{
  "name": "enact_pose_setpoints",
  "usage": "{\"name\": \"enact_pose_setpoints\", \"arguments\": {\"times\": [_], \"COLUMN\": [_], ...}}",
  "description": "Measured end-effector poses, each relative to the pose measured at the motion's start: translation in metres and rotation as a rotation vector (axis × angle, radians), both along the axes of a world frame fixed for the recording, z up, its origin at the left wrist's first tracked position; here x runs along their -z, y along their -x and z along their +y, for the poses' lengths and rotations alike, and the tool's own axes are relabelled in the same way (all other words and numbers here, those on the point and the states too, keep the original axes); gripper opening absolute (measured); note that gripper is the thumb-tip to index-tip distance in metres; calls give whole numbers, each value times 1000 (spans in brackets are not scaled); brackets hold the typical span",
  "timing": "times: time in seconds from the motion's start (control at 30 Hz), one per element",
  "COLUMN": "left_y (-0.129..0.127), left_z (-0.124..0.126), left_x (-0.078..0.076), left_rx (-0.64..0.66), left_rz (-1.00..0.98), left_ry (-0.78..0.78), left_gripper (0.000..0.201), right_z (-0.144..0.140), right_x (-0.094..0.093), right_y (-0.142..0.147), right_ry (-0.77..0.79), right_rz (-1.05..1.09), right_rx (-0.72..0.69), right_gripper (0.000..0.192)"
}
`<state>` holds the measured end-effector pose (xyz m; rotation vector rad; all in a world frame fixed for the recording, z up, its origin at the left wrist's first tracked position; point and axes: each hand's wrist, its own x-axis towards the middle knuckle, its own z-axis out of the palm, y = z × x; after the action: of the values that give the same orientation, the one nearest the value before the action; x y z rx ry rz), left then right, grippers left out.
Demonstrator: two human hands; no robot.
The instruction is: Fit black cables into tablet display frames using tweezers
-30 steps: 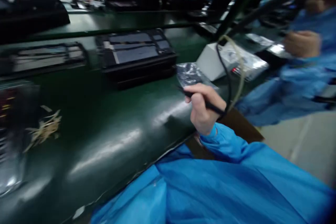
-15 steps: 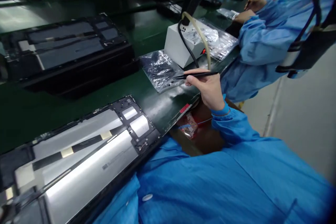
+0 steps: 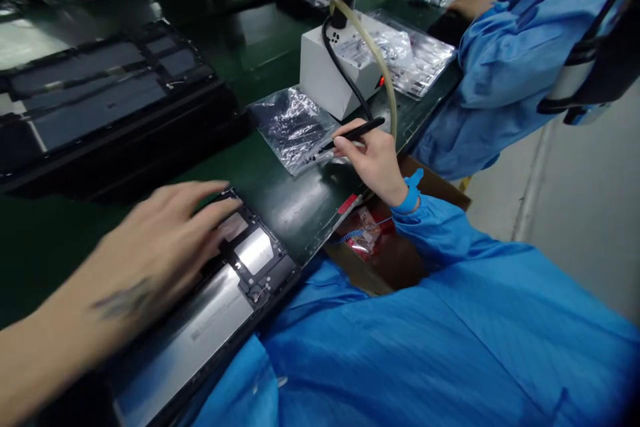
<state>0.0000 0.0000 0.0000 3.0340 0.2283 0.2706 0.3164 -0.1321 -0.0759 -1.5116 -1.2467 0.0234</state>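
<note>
My right hand (image 3: 373,157) pinches a pair of black tweezers (image 3: 357,134). Their tips reach down to the near edge of a clear plastic bag (image 3: 295,127), beside several tiny black pieces. Whether the tips grip one is too small to tell. My left hand (image 3: 165,233), somewhat blurred, is over an opened tablet-like device (image 3: 200,333) with silver battery packs. Its fingers are stretched out toward the device's upper corner and it appears to hold nothing; contact cannot be made out. The hand and forearm hide much of the device's left part.
A white box (image 3: 333,70) with a black cable and a pale hose (image 3: 385,80) stands behind the bag. More opened devices lie stacked (image 3: 115,93) at the left. To the right sits a co-worker in a blue sleeve (image 3: 480,60). The bench edge has red tape (image 3: 347,203).
My left hand has come in from the left over the device. My right hand has shifted slightly left with the tweezers, now tilted more steeply, as the view itself moved a little.
</note>
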Motion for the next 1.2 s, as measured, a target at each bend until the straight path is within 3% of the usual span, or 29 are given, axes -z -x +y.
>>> {"name": "enact_pose_setpoints", "arguments": {"times": [0.13, 0.23, 0.43, 0.63, 0.83, 0.97, 1.1, 1.2], "left_y": [-85, -126, -129, -121, -123, -123, -142, -188], "left_z": [0, 1, 13, 14, 7, 7, 0, -24], "left_x": [18, 32, 54, 59, 55, 44, 17, -3], "left_rx": [154, 144, 179, 204, 166, 186, 206, 381], "left_rz": [89, 124, 100, 112, 144, 186, 121, 44], "left_ry": [-65, -28, 11, 10, -5, -21, -58, -25], "left_gripper": [43, 45, 48, 50, 42, 42, 42, 40], "right_z": [-3, -4, -3, -1, -1, -12, -51, -97], "right_x": [-1, -2, 3, 5, 7, 0, -17, -20], "right_y": [0, 0, 1, 1, 1, 8, 10, -3], "right_ry": [33, 60, 66, 69, 94, 8, -236, -405], "right_rz": [-44, -85, -158, -111, -69, 31, 119, 21], "right_rx": [3, -6, 6, 8, 13, 32, 99, 246], "right_gripper": [25, 25, 21, 20, 23, 24, 17, 14]}}
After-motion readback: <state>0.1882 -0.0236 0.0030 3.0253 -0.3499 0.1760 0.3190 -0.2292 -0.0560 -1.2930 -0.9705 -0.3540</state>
